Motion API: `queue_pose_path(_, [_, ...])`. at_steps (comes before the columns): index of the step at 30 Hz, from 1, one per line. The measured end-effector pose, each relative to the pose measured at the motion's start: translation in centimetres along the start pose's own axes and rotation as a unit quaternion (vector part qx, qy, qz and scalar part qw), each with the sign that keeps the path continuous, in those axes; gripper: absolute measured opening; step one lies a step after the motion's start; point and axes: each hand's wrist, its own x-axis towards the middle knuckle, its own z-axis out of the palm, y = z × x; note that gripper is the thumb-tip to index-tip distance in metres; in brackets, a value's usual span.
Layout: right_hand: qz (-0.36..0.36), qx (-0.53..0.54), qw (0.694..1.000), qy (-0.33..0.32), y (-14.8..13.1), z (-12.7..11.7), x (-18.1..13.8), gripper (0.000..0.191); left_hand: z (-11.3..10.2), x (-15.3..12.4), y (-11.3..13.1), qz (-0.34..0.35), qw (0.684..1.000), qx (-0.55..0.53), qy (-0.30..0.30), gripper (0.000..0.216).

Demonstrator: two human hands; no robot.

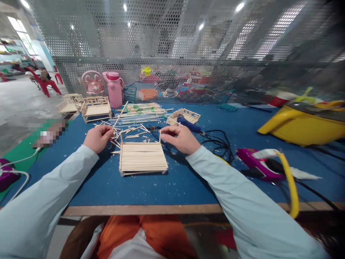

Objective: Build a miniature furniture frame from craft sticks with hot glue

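Observation:
A small slatted platform of wooden sticks [142, 158] stands on the blue tabletop in front of me. Short upright posts rise from its two back corners. My left hand [98, 138] pinches a loose wooden stick [120, 115], which slants up to the right, apart from the platform. With thumb and fingers, my right hand [182, 138] grips the post [160, 136] at the back right corner. Just behind that hand lies a blue glue gun [190, 124]. Cut stick pieces [134, 136] are scattered behind the platform.
Small stick-built benches [96, 108] stand at back left, near a pink bottle [115, 90]. Another stick frame [185, 117] lies behind the glue gun. At right are a purple tool [261, 165] and a yellow container [309, 124]. Perforated metal mesh [161, 43] bounds the table's back.

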Motion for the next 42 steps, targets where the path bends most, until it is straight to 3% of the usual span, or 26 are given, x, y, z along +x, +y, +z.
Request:
queue_pose_path(21, [-0.081, -0.070, 0.994, -0.034, -0.5, -0.3, -0.1, 0.013, 0.1, 0.1, -0.4, -0.002, 1.000, 0.003, -0.007, 0.030])
queue_pose_path(42, [-0.069, -0.074, 0.995, -0.027, -0.4, -0.1, -0.3, 0.013, 0.3, -0.5, 1.4, 0.004, 0.995, -0.090, -0.035, 0.017])
